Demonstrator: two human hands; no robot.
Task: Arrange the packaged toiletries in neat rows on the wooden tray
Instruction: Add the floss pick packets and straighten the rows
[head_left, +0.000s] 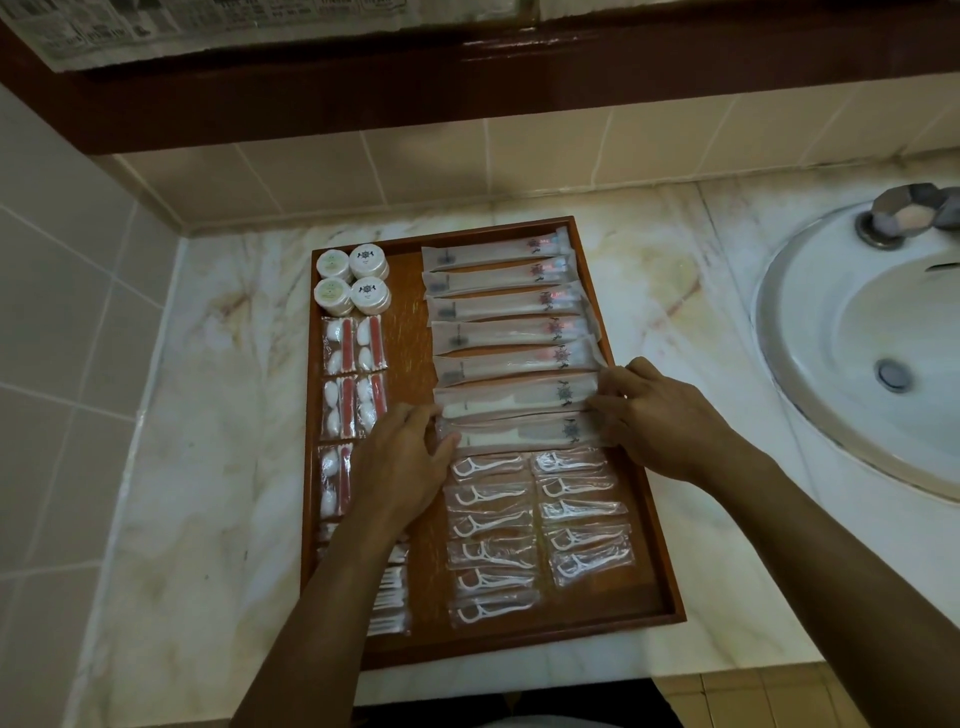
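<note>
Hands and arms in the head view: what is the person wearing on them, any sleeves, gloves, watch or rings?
Nothing shows on either. The left hand and right hand are bare, with no gloves and no rings that I can make out on the fingers. Both forearms are uncovered down to the bottom edge of the picture: no sleeves, watch or bracelet.

2 bare forearms and hands

The left hand (402, 467) and right hand (657, 415) wear no gloves, rings or watch; both forearms show unsleeved up to the frame's lower edge.
</note>
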